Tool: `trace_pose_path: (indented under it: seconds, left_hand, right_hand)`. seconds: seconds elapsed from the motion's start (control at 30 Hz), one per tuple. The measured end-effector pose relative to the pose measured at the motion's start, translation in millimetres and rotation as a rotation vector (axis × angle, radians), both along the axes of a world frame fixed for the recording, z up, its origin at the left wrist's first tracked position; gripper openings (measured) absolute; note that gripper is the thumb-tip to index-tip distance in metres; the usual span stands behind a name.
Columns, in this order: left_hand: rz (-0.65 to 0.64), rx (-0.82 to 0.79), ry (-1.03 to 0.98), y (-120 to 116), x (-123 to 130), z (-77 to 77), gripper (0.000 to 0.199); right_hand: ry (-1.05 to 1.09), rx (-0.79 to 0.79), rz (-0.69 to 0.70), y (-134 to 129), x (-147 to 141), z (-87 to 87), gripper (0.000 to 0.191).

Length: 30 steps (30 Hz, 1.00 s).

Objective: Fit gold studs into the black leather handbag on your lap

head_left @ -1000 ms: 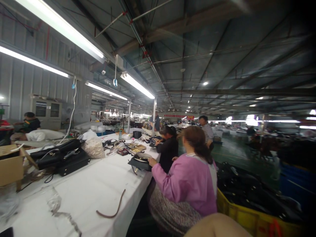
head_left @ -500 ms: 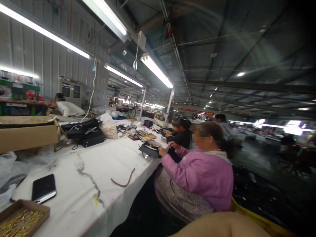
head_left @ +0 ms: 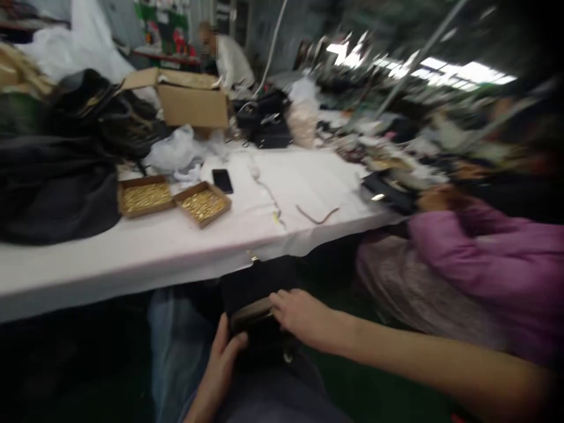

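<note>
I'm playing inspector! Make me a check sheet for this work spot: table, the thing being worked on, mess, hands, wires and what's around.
Surface: table covered in white cloth.
Job's things: black bag at the person's lap, blurred.
Clutter: left tray and right tray of small gold-coloured pieces, phone, brown strip, clear plastic.
Hands: left hand holds the bag's side; right hand is at its opening.
Cables: white cord hangs behind the table.
Surroundings: co-worker's pink sleeve at right; cardboard box at the back.
</note>
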State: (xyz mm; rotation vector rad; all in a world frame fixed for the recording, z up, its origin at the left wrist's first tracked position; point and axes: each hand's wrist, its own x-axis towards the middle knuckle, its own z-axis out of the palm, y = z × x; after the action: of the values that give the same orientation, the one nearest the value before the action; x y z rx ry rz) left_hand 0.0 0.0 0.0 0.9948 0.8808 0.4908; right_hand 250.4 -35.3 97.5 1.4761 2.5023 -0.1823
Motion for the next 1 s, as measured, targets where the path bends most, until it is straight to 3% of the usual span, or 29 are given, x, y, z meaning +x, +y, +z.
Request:
trace_pose_path:
  seconds: [0.1,0.23,0.3,0.5,0.6,0.77,0.83,1.0]
  left_hand:
    - [-0.005,0.024,-0.112,-3.7,-26.3,-1.9,0.067]
    - [0.005,0.074,-0.172,5.7,-23.7,7.3,0.06]
    - [0.012,0.092,-0.163,7.5,-21.7,11.6,0.058]
    - [0.004,0.165,-0.016,5.8,-24.6,11.1,0.065]
    - [-0.017,0.14,0.079,1.1,-31.8,11.6,0.075]
    - [-0.119,0.115,0.271,-10.6,-42.3,18.9,0.089]
    - [-0.106,0.132,0.321,-11.4,-37.8,23.4,0.092]
    - [-0.037,0.181,0.376,6.2,-13.9,36.6,0.06]
  right_hand:
    - [0.146,-0.091,-0.037,15.6,-12.5,-22.0,0.015]
    - [0.239,-0.182,-0.125,26.7,-35.7,-27.2,0.023]
    - [0.225,-0.19,-0.106,28.5,-45.0,-29.3,0.025]
    - [0.167,-0.205,-0.083,27.8,-56.8,-46.3,0.003]
    - [0.23,-0.26,-0.147,26.7,-56.6,-44.0,0.006]
    - [0.309,-0.377,-0.407,21.7,-54.2,-34.9,0.009]
    - [0.392,-0.397,-0.417,19.5,-55.8,-34.3,0.014]
    - [0.377,-0.393,-0.327,16.7,-65.4,-37.0,0.021]
